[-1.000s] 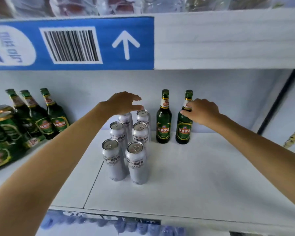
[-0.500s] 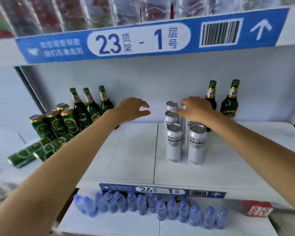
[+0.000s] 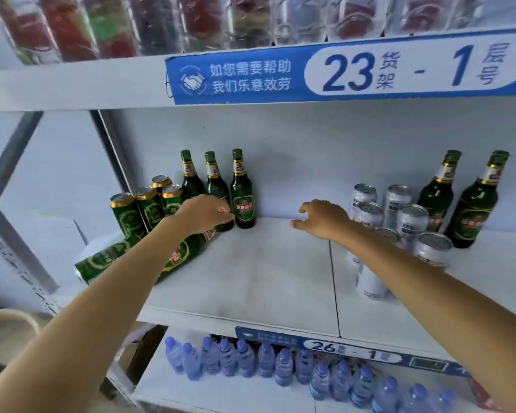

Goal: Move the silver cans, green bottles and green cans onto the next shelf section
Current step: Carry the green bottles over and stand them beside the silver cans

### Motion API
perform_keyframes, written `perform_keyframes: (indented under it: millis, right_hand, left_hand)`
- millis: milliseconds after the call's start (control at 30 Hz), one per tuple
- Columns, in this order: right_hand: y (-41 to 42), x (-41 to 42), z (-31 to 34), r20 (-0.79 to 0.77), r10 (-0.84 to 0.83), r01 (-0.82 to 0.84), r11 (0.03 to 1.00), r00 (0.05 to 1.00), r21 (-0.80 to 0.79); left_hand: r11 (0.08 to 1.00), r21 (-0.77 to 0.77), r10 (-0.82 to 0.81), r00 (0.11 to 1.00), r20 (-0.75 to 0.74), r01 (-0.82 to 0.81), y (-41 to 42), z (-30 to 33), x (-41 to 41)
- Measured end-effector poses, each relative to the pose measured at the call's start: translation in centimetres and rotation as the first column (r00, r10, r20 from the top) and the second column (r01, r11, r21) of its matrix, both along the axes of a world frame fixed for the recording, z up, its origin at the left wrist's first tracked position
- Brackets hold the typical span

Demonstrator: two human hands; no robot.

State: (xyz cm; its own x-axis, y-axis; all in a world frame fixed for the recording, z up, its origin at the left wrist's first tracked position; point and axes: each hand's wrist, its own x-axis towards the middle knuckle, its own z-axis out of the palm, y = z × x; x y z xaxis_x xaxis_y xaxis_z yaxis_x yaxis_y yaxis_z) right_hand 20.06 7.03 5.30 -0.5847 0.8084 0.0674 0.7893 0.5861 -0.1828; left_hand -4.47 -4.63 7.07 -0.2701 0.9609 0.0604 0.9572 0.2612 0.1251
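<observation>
Three upright green bottles point(image 3: 242, 192) stand at the back of the left shelf section, with several upright green cans point(image 3: 125, 214) to their left and a green can and bottle lying on their sides point(image 3: 188, 253) in front. My left hand point(image 3: 204, 213) hovers just in front of the upright bottles, fingers curled, holding nothing. My right hand point(image 3: 322, 219) is over the bare shelf middle, fingers spread and empty. On the right section stand several silver cans point(image 3: 411, 222) and two green bottles point(image 3: 474, 210).
The white shelf board point(image 3: 265, 272) has a seam point(image 3: 334, 278) between the two sections. A blue label strip point(image 3: 349, 70) runs along the shelf above. Water bottles point(image 3: 265, 359) fill the shelf below. A grey upright post point(image 3: 113, 156) bounds the left side.
The view has swung left. My left hand has travelled to the green bottles on the left section. My right hand has left the silver cans and moved left over the open shelf.
</observation>
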Motion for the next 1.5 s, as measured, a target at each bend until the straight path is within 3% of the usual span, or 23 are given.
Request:
perform_keyframes:
  millis: [267,500,733,1067,1233,1500]
  right_hand:
    - [3.8,-9.2,-2.3,-0.095,-0.008,-0.012,0.979,0.995,-0.205]
    - [6.4,-16.6,-5.7,-0.232,-0.136,0.061,0.951,0.963,-0.305]
    - [8.1,-20.7,-8.6,-0.325,-0.262,0.130,0.918,0.909,-0.375]
    - [12.2,-23.1,-11.4,-0.517,-0.308,-0.028,0.838,0.799,-0.544]
    - [11.8,-22.8,-11.9,-0.550,-0.282,-0.081,0.835,0.786,-0.544]
    - [9.4,-21.9,-12.9,-0.621,-0.308,-0.012,0.890,0.721,-0.455]
  left_hand:
    - [0.980,0.133,0.133,0.984,0.122,-0.149,2.9,-0.4,-7.6]
    - [0.966,0.161,0.134,0.923,0.360,-0.203,9.3,-0.6,-12.7]
    - [0.941,0.260,0.090,0.899,0.428,-0.218,14.2,-1.4,-13.6]
    - [0.889,0.379,0.026,0.857,0.514,-0.255,16.0,-2.6,-15.0]
    - [0.879,0.408,-0.012,0.845,0.535,-0.246,16.3,-2.8,-15.3]
    - [0.874,0.417,-0.066,0.789,0.610,-0.249,16.1,-2.6,-15.3]
